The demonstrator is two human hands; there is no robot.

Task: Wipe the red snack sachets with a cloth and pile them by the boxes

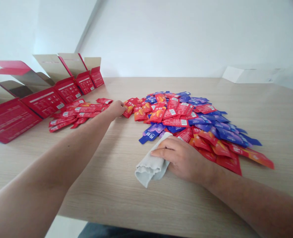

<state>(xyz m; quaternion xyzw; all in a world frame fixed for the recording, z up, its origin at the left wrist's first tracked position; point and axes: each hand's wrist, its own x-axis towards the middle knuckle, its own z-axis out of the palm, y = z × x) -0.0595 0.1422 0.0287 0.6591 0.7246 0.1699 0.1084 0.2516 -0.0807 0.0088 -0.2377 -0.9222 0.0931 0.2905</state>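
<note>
At the left end of the large mixed pile, my left hand (116, 109) pinches the edge of a red packet (129, 109) with an orange fruit picture on it. Closed around a white knitted piece with a ribbed, cuff-like opening (150, 167) is my right hand (179, 157), low over the front of the pile. I cannot tell whether this piece is a glove or a sock. Red packets (173, 122) and blue-purple packets (152, 131) overlap in the pile. A smaller group of red packets (87, 110) lies left of my left hand, partly behind my forearm.
Several open red cartons (67, 89) stand in a row along the left, flaps raised. They rest on a light wood table (106, 198). A white object (250, 75) sits at the back right against the white wall (186, 36).
</note>
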